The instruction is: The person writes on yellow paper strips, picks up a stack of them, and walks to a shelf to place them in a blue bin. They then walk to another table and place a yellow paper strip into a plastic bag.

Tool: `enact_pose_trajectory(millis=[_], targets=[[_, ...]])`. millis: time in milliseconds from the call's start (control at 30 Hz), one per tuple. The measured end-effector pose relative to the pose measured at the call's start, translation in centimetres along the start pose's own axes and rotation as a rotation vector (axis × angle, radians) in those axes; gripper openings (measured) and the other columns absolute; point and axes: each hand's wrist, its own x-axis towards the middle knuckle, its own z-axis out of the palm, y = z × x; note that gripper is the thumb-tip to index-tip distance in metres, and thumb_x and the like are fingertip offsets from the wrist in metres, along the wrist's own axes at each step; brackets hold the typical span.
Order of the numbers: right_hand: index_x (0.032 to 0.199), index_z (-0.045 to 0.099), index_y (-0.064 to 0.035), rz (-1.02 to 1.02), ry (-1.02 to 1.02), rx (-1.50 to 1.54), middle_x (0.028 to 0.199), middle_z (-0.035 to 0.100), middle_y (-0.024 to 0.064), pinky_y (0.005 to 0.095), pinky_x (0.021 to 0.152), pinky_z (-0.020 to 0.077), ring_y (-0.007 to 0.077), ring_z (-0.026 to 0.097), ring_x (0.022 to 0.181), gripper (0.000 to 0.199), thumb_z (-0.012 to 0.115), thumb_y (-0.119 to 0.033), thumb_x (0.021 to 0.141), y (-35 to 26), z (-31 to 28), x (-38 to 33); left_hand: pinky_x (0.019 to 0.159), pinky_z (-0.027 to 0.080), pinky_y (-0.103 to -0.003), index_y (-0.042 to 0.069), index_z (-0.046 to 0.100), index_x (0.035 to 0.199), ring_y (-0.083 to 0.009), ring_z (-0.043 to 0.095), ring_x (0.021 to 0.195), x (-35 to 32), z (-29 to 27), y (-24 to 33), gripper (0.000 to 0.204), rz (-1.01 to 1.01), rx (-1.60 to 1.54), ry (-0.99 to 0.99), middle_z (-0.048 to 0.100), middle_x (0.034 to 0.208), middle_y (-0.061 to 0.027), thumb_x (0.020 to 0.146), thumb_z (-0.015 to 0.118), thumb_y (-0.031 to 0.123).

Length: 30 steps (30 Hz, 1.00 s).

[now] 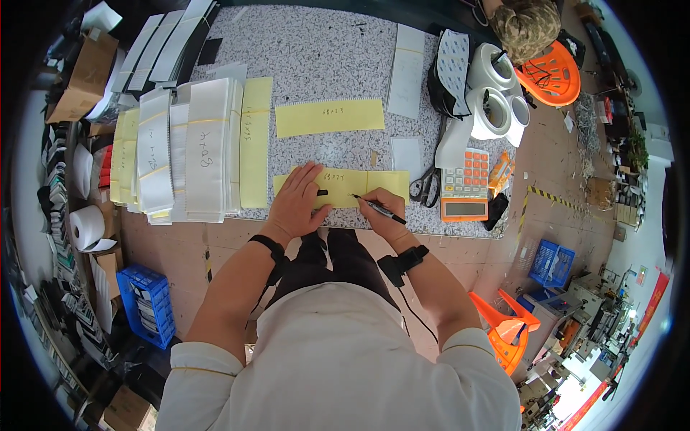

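Observation:
My right hand (384,212) grips a black marker (386,211), its tip down on a yellow paper strip (392,183) at the table's near edge. Handwriting in dark ink shows on the strip, and a thin band crosses it. My left hand (293,197) lies over the strip's left part, pressing it down. A black marker cap (323,192) sticks out between its thumb and forefinger. Beyond lies a second yellow strip (330,118), also with handwriting.
Banded paper stacks (208,154) crowd the left side. On the right are black scissors (425,188), an orange-and-white calculator (465,185), white rolls (490,113) and a black pouch (451,75). Another person's patterned sleeve (528,29) shows at the far right, near an orange chair (552,72).

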Motion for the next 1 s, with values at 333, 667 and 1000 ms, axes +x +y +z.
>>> enact_pose_trajectory(millis=[333,667,1000], targets=[[0.085,0.069,-0.0022,-0.043,-0.049,-0.060,0.074,0.066,0.0090,0.0282,0.060,0.0498,0.0164,0.064,0.064,0.009,0.076,-0.005,0.079,-0.7,0.1,0.0,0.116,0.031,-0.050,-0.002,0.052,0.100,-0.0390,0.041,0.137,-0.1,0.0,0.0,0.040,-0.005,-0.011,0.015,0.048,0.142,-0.0230,0.083,0.070,0.030],[0.088,0.069,-0.0015,0.022,-0.032,0.003,0.075,0.068,0.0068,0.0257,0.061,0.0503,0.0120,0.064,0.066,0.010,0.075,-0.004,0.082,-0.3,0.1,0.0,0.117,0.030,-0.050,-0.001,0.052,0.099,-0.0388,0.041,0.138,0.0,0.0,0.0,0.039,-0.011,-0.009,0.000,0.048,0.143,-0.0231,0.084,0.069,0.030],[0.090,0.068,-0.0001,0.294,0.049,0.141,0.077,0.069,0.0038,0.0223,0.063,0.0505,0.0057,0.062,0.070,0.011,0.076,-0.004,0.084,-2.2,-0.7,1.0,0.117,0.030,-0.050,-0.001,0.051,0.099,-0.0395,0.042,0.137,-0.2,0.0,-0.1,0.038,-0.011,-0.028,0.027,0.048,0.142,-0.0242,0.084,0.069,0.029]])
